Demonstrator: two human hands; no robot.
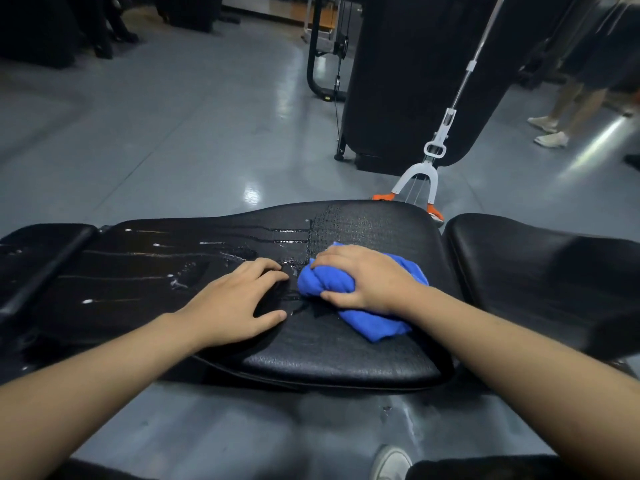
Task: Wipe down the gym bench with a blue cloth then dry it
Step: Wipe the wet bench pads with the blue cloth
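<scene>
Bench pads of black grained vinyl fill the middle of the view, lying across it from left to right, with a second black pad just beside the main one on the right. Under and around the bench is a grey glossy floor that reflects the ceiling lights. Behind the bench stands a big black machine, and a mop with a white frame and orange parts leans close to it, its head at the far edge of the bench. At the far right the legs and light shoes of other persons are visible.

The left half of the bench surface is wet: long streaks of liquid and small white foam spots run across it, and it shines. The right part near the cloth looks more matt, with the grain visible.

On the main pad, right of its middle, lies the blue cloth, bunched into a thick wad, one end hanging toward the near edge.

The right hand presses on top of the cloth, fingers curled around the wad and gripping it. The left hand rests flat on the wet vinyl just beside the cloth, fingers spread and relaxed, grasping nothing. Both forearms are bare.
</scene>
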